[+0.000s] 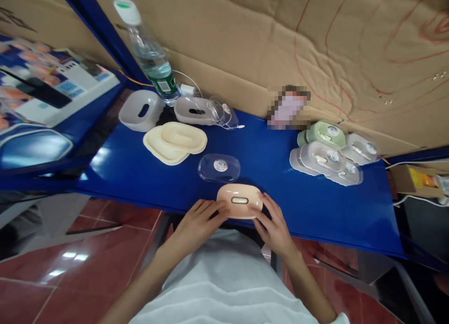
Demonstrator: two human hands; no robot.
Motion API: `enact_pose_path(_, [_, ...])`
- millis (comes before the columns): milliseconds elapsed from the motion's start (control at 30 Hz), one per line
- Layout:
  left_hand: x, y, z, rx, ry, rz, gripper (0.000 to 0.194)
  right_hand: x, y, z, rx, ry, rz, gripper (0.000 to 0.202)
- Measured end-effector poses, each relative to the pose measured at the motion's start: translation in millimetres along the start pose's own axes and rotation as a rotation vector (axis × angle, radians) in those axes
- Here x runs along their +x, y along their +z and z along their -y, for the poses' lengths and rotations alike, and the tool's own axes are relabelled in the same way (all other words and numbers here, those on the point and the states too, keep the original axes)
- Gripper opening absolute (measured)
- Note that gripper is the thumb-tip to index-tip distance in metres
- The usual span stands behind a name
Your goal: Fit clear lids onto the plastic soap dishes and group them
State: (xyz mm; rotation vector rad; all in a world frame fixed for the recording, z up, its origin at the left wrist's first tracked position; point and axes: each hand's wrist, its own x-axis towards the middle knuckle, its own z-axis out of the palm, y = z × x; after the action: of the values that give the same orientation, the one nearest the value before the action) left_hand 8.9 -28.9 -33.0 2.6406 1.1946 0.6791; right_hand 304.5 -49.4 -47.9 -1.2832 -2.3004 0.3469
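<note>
A peach oval plastic piece [250, 202] with a pale pill-shaped insert at its centre sits at the front edge of the blue table. My left hand [206, 216] grips its left end, fingertips resting on the upper face. At the opposite end, my right hand [274, 223] holds it, with fingers along the far right rim and the thumb at the near side. Just beyond it lies a clear oval cover [219, 168] with a round white sticker. Whether the peach piece touches the table is hard to tell.
Cream oval lids [164, 150] overlap at the left, near a grey slotted box [142, 111] and a water bottle [154, 57]. Another slotted box [182, 111] has clear covers [224, 114] beside it. Several covered oval boxes [324, 158] are stacked at the right. Cardboard [228, 47] stands behind.
</note>
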Motion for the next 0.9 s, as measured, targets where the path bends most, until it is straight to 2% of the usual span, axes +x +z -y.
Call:
enact_pose_path(100, [5,-2.9,-2,0.0,0.008,0.046,0.028,3,-4,-2,0.008,-0.027,0.021,0.059])
enact_pose_path(200, [5,-9.0,-1,-0.006,0.009,0.053,0.024,18,-16,-6,0.004,-0.069,0.044,0.058])
enact_pose_path(367, [-22,-21.0,9,-0.024,-0.114,-0.022,0.013,79,-39,-1,-0.059,-0.2,0.094,0.055])
enact_pose_path(433, [-37,-24.0,11,-0.038,-0.198,-0.058,0.013,111,-35,1,-0.078,-0.252,0.156,0.052])
enact_pose_path(500, [-49,-24.7,12,-0.05,-0.274,-0.117,0.011,141,-22,-1,-0.081,-0.265,0.253,0.05])
enact_pose_path(633, [-55,-20.4,9,-0.159,-0.379,-0.174,0.007,178,9,-20,-0.016,-0.206,0.432,0.064])
enact_pose_path(700, [-51,-17.4,10,-0.209,-0.395,-0.168,0.011,179,14,-33,0.035,-0.152,0.397,0.064])
enact_pose_path(767, [-45,-14.4,14,-0.232,-0.4,-0.179,0.019,169,9,-42,0.11,-0.095,0.291,0.053])
enact_pose_path(833, [-37,-10.7,21,-0.264,-0.419,-0.186,0.037,151,-2,-47,0.212,-0.056,0.206,0.048])
enact_pose_path(900, [-27,-5.7,28,-0.299,-0.442,-0.169,0.061,131,-15,-46,0.313,-0.06,0.192,0.047])
